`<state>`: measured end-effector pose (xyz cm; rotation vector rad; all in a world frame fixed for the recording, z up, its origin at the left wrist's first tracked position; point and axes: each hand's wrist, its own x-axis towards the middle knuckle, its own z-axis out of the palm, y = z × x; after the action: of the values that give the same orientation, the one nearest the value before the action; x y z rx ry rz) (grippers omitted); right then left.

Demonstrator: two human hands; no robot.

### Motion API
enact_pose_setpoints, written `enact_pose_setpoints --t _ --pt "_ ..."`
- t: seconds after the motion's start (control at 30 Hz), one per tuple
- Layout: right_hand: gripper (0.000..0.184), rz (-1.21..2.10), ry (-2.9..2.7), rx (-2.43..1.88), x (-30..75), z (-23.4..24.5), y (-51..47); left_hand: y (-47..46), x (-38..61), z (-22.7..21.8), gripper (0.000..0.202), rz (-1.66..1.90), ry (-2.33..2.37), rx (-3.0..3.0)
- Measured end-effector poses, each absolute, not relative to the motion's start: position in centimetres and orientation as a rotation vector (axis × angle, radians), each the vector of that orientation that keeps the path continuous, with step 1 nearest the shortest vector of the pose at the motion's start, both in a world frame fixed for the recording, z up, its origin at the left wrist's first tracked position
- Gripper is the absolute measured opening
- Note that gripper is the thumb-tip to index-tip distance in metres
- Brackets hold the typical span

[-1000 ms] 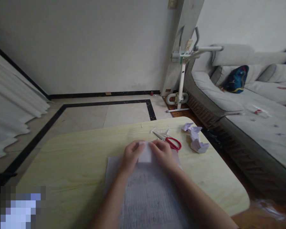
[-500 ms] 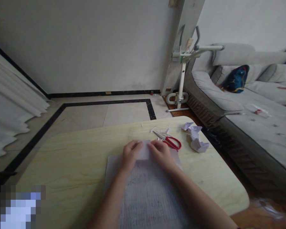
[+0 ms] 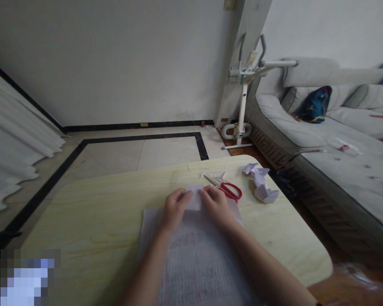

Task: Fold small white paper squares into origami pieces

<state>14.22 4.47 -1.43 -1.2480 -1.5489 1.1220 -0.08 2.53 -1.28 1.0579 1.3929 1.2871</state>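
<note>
My left hand (image 3: pixel 174 208) and my right hand (image 3: pixel 216 205) lie side by side on a pale wooden table (image 3: pixel 98 212). Between their fingertips sits a small folded white paper (image 3: pixel 194 196), which both hands pinch and press at its edges. Under my wrists a large lined sheet with writing (image 3: pixel 198 259) lies flat on the table. Red-handled scissors (image 3: pixel 229 190) rest just to the right of my right hand.
Small paper scraps (image 3: pixel 215 175) and folded white paper pieces (image 3: pixel 262 185) lie at the table's far right corner. A grey sofa (image 3: pixel 332 140) with a blue bag (image 3: pixel 315 104) stands to the right, a white exercise machine (image 3: pixel 242 102) behind, curtains (image 3: pixel 15 140) left.
The small folded paper has slid a little away from me between my fingertips. Both hands stay in about the same place.
</note>
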Motion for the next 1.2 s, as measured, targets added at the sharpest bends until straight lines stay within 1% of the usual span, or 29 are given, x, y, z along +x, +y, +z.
enact_pose_setpoints --t 0.5,0.73,1.0,1.2 --pt "0.031 1.119 -1.655 -1.207 14.50 -1.61 4.33 2.56 -0.26 -1.49 0.029 1.267 1.341 0.990" --pt "0.033 1.033 -1.696 -1.209 14.53 -1.48 4.30 2.43 -0.29 -1.34 0.031 1.235 1.342 1.032" --pt "0.036 1.083 -1.708 -1.207 14.27 -1.85 4.28 2.55 -0.36 -1.66 0.031 1.259 1.379 1.012" --pt "0.032 1.055 -1.745 -1.187 14.24 -1.55 4.24 2.59 -0.29 -1.32 0.030 1.290 1.427 1.012"
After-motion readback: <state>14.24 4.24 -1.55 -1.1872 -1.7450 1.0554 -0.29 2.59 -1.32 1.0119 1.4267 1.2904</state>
